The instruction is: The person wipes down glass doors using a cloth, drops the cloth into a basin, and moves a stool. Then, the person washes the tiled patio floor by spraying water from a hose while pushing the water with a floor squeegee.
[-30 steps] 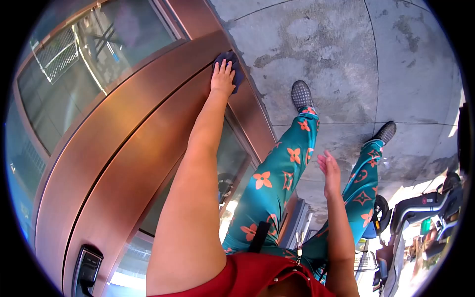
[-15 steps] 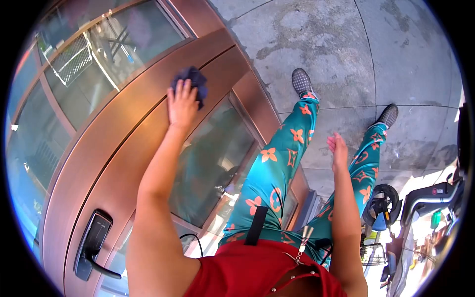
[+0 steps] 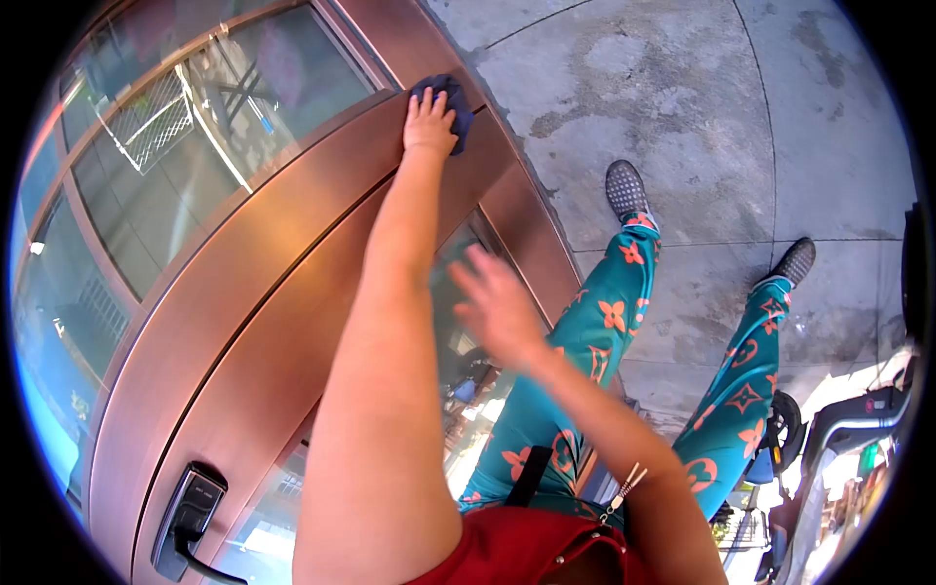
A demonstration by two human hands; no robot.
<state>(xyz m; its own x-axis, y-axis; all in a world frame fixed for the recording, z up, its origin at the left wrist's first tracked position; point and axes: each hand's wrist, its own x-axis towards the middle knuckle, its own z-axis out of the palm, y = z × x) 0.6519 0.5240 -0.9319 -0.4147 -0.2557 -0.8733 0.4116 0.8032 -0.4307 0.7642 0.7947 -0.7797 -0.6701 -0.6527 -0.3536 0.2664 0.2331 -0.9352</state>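
My left hand (image 3: 429, 125) presses a dark blue cloth (image 3: 456, 115) against the copper-coloured metal door (image 3: 283, 292), near the lower end of the seam between two door stiles. Its fingers lie over the cloth, which bunches out past the fingertips and to the right. My right hand (image 3: 497, 307) is in mid-air in front of the door's glass pane, blurred by motion. Its fingers are apart and nothing shows in them. A black door handle (image 3: 190, 517) with a lock plate sits at the lower left, away from both hands.
Glass panes (image 3: 146, 224) with reflections fill the left side. Grey concrete pavement (image 3: 682, 127) spreads at the right, with my feet in dark dotted shoes (image 3: 624, 190) on it. At the lower right stands a wheeled vehicle (image 3: 780, 439), partly cut off.
My left hand has slid the cloth up and to the right along the door. My right hand has swung from beside my leg leftward toward the door. The view has shifted slightly.
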